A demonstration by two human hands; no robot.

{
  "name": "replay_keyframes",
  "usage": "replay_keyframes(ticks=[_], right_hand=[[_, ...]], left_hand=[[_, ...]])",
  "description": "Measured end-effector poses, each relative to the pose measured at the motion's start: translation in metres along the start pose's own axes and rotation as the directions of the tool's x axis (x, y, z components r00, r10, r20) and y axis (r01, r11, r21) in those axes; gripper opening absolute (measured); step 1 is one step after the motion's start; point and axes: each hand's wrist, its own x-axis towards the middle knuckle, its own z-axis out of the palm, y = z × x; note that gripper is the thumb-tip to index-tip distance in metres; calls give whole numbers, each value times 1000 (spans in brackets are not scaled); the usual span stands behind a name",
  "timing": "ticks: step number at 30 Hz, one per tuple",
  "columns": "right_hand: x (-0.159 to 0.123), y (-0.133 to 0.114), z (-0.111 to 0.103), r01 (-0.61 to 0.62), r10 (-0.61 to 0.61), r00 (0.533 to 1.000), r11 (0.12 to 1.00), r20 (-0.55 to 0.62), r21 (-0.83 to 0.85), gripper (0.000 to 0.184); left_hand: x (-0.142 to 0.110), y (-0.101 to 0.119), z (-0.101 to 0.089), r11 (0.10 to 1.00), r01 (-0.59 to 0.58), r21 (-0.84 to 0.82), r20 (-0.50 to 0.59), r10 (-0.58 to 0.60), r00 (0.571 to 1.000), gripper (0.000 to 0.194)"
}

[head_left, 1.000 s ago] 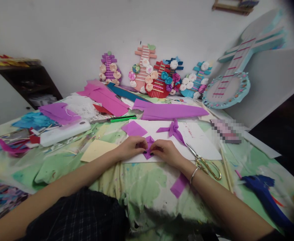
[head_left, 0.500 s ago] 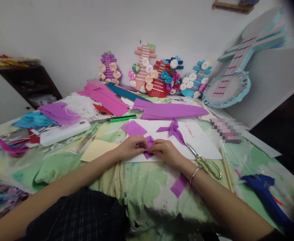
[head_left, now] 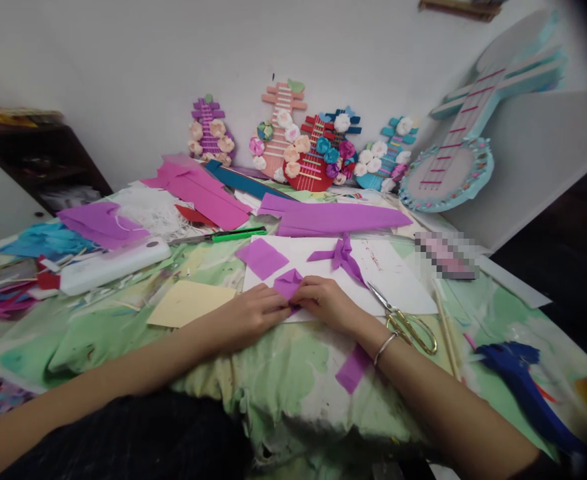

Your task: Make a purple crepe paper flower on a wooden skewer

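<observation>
A small folded piece of purple crepe paper (head_left: 287,283) lies at the front edge of a white sheet (head_left: 318,267). My left hand (head_left: 258,312) has its fingers closed on the lower edge of that piece. My right hand (head_left: 326,301) pinches the same piece from the right, and the fingertips of both hands nearly meet. The fingers hide part of the paper. Behind it lie a flat purple square (head_left: 263,259) and a twisted purple strip (head_left: 344,257). Gold-handled scissors (head_left: 403,320) rest beside my right wrist, and a purple scrap (head_left: 352,370) lies below my right forearm.
A blue glue gun (head_left: 518,380) and thin wooden sticks (head_left: 447,333) lie to the right. A cream paper (head_left: 188,303), a white power strip (head_left: 116,267) and a green cutter (head_left: 238,234) are on the left. Several flower-decorated paper instruments (head_left: 316,157) lean against the wall.
My left hand has flattened and moved lower beside the purple piece, uncovering more of it. My right hand still pinches its lower right part. The whole view has shifted slightly.
</observation>
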Motion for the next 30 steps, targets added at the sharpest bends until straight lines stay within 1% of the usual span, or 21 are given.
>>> replay_keyframes(ticks=[5, 7, 9, 12, 16, 24, 30], right_hand=[[1, -1, -1, -7, 7, 1000, 1000, -11, 14, 17], [1, -2, -2, -20, 20, 1000, 999, -11, 40, 17], [1, -3, -3, -55, 56, 998, 996, -2, 72, 17], [1, -3, -6, -122, 121, 992, 987, 18, 104, 20], [-2, 0, -8, -219, 214, 976, 961, 49, 169, 32], [-3, -1, -6, -297, 282, 955, 924, 97, 243, 32], [-2, -1, -5, -313, 298, 950, 913, 97, 262, 29]], left_hand=[[-3, 10, -5, 995, 50, 83, 15, -52, 999, 35], [-3, 14, -7, 996, 38, 86, 60, -43, 997, 37], [-2, 15, -9, 996, 30, 86, 98, -38, 994, 38], [-2, 16, -10, 994, 38, 107, 118, -51, 992, 38], [-2, 15, -8, 992, 45, 121, 129, -61, 990, 39], [-3, 16, -9, 989, 57, 136, 136, -75, 988, 41], [-4, 16, -8, 987, 54, 153, 129, -74, 989, 44]])
